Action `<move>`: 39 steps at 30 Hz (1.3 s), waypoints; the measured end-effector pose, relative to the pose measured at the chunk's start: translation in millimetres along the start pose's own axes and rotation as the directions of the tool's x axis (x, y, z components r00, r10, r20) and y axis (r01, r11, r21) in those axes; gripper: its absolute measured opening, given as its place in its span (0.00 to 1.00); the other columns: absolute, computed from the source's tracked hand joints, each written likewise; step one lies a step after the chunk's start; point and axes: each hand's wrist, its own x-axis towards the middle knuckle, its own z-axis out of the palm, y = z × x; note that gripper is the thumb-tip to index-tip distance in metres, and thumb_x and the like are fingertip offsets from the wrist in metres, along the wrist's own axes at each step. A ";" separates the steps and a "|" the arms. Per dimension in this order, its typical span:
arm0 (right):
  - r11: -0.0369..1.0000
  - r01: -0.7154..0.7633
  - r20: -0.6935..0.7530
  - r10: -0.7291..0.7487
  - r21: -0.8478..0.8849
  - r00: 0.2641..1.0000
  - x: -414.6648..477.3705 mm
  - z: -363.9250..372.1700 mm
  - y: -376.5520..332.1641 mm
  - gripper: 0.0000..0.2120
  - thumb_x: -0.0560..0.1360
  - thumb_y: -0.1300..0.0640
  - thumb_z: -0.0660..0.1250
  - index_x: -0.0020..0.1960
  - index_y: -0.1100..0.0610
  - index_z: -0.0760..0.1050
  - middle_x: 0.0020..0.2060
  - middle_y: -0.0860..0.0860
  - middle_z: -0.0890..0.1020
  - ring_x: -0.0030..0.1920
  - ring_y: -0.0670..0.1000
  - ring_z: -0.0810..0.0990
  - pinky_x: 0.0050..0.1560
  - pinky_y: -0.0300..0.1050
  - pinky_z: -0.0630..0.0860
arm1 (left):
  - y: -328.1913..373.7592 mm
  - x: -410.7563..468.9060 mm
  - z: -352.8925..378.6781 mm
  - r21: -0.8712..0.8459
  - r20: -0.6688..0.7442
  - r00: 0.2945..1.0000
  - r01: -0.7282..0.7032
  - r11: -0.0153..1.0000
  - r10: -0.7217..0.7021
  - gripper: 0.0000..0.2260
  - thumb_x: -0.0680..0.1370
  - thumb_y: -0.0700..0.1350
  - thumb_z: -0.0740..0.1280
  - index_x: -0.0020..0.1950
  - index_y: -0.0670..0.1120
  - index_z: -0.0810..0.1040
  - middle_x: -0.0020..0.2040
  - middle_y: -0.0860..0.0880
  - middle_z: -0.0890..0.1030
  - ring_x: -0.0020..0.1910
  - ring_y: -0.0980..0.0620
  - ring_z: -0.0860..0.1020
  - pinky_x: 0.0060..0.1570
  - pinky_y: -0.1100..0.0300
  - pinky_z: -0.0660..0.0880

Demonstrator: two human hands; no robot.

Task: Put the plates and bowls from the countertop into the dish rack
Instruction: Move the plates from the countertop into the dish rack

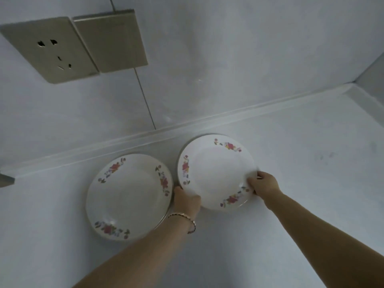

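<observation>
Two white plates with red flower patterns are on the pale countertop near the wall. The left plate (128, 196) lies flat. The right plate (216, 171) is tilted, its near edge raised. My right hand (262, 183) pinches its right rim, thumb on top. My left hand (186, 201), a bracelet on its wrist, grips the plate's lower left edge, with the fingers hidden under it. No bowls or dish rack are in view.
The countertop (291, 163) meets a white tiled wall along a raised strip (145, 138). A metal-coloured socket (54, 50) and switch plate (112, 40) sit on the wall at upper left. A corner wall (372, 73) stands at far right.
</observation>
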 end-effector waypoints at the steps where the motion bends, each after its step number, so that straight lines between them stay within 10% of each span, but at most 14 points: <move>1: 1.000 0.009 -0.012 -0.009 0.006 1.000 -5.3 -1.1 3.4 0.14 0.73 0.67 0.63 0.58 0.70 0.76 0.44 0.60 0.78 0.45 0.57 0.76 0.57 0.59 0.76 | -2.0 -1.4 -1.5 -0.005 -0.002 1.000 -0.008 1.000 0.008 0.15 0.70 0.32 0.67 0.56 0.33 0.72 0.50 0.40 0.77 0.45 0.48 0.75 0.47 0.56 0.75; 7: 0.994 -0.042 -0.024 0.045 0.105 0.999 -58.1 -24.7 38.5 0.14 0.75 0.68 0.62 0.58 0.73 0.75 0.54 0.69 0.80 0.57 0.69 0.78 0.61 0.63 0.74 | -13.1 -48.1 -21.5 0.012 0.091 0.993 -0.083 0.996 0.082 0.09 0.70 0.32 0.67 0.34 0.44 0.72 0.34 0.48 0.77 0.35 0.48 0.77 0.39 0.59 0.80; 14: 0.996 0.018 0.012 -0.019 0.089 1.000 -143.1 -63.8 96.7 0.09 0.73 0.67 0.62 0.45 0.74 0.76 0.44 0.70 0.81 0.48 0.67 0.81 0.59 0.64 0.75 | -68.2 -141.1 -29.1 -0.171 0.092 0.995 -0.023 0.985 0.039 0.16 0.69 0.27 0.66 0.56 0.33 0.74 0.56 0.36 0.79 0.45 0.43 0.77 0.15 0.67 0.72; 18: 0.988 0.150 0.034 -0.151 0.029 0.988 -194.9 -77.9 132.6 0.12 0.73 0.68 0.61 0.31 0.62 0.67 0.31 0.56 0.73 0.37 0.54 0.72 0.44 0.47 0.72 | -112.3 -207.6 -43.5 -0.292 0.081 0.996 -0.003 0.957 0.028 0.17 0.68 0.25 0.66 0.56 0.33 0.73 0.56 0.38 0.78 0.49 0.41 0.77 0.19 0.62 0.77; 39: 0.861 0.438 0.438 -0.299 -0.260 0.848 -461.5 31.5 327.9 0.13 0.75 0.63 0.61 0.57 0.68 0.74 0.46 0.59 0.78 0.46 0.56 0.76 0.45 0.45 0.73 | -431.0 -425.0 -192.5 -0.527 -0.057 0.980 0.130 0.840 -0.188 0.20 0.73 0.24 0.61 0.64 0.34 0.69 0.63 0.37 0.75 0.63 0.38 0.74 0.49 0.49 0.78</move>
